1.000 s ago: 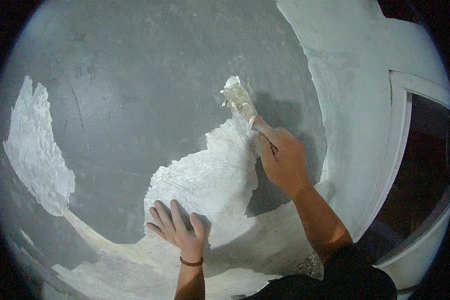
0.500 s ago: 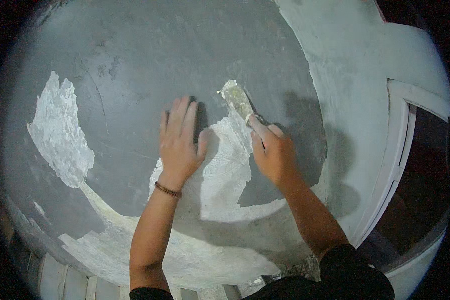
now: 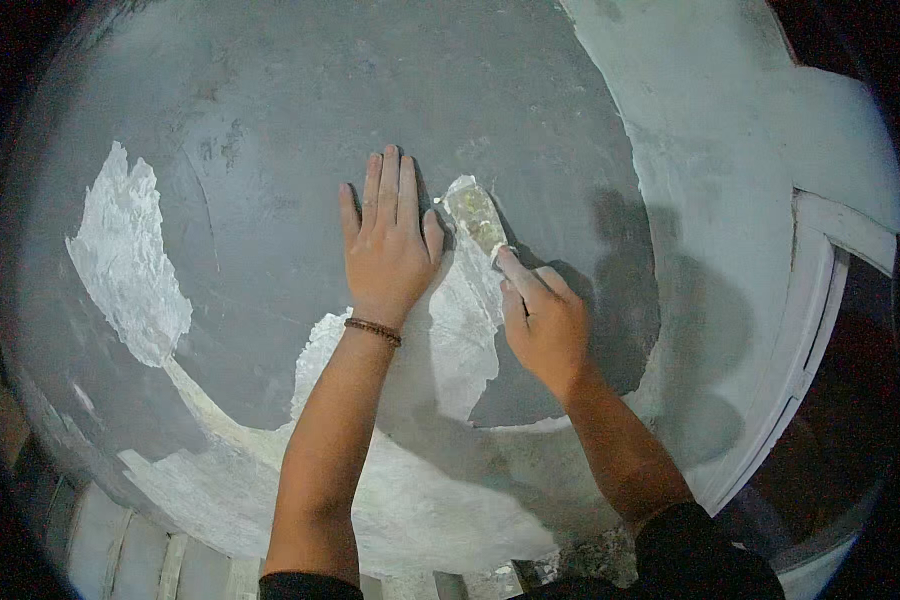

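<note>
A wall with a dark grey coating (image 3: 300, 110) fills the middle of the view. My right hand (image 3: 547, 325) is closed round a putty knife (image 3: 475, 215), its index finger stretched along the blade. White residue coats the blade, and its tip meets the wall at the top of a bare whitish patch (image 3: 465, 330). Most of the knife's handle is hidden in my fist. To the left of the blade, my left hand (image 3: 390, 240) lies flat against the grey coating with fingers stretched upward. A brown beaded bracelet circles that wrist.
Another ragged white patch (image 3: 130, 260) shows at the left. Pale wall (image 3: 715, 130) borders the grey coating on the right, beside a white frame (image 3: 815, 300) around a dark opening. Along the lower left runs a row of pale slats (image 3: 145, 550).
My left hand has shifted up and to the right, nearer the putty knife. The knife's tip has come down slightly, and my right hand has lowered a little with it.
</note>
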The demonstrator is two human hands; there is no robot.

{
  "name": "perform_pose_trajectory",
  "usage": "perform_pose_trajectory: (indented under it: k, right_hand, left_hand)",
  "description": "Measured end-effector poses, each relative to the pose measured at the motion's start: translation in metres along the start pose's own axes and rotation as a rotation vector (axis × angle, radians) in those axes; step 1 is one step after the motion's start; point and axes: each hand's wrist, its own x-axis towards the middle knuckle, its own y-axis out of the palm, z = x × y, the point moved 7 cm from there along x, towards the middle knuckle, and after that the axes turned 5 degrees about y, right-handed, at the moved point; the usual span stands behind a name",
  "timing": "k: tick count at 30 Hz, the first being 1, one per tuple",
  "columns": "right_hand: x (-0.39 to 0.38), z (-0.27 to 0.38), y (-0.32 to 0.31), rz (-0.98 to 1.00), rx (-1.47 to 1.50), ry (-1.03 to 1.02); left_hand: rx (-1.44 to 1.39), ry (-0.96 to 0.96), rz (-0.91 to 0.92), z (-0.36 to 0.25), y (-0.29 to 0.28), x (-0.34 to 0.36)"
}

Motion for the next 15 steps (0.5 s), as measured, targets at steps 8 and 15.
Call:
perform_pose_trajectory:
  k: [8,15]
  right_hand:
    - [-0.001,-0.004,0.000,-0.032,0.093,-0.013]
    - [0.008,0.005,0.005,-0.050,0.090,-0.012]
  left_hand:
    - [0.005,0.015,-0.002,-0.003,-0.003,0.000]
    - [0.036,0.010,0.014,-0.002,-0.002,0.001]
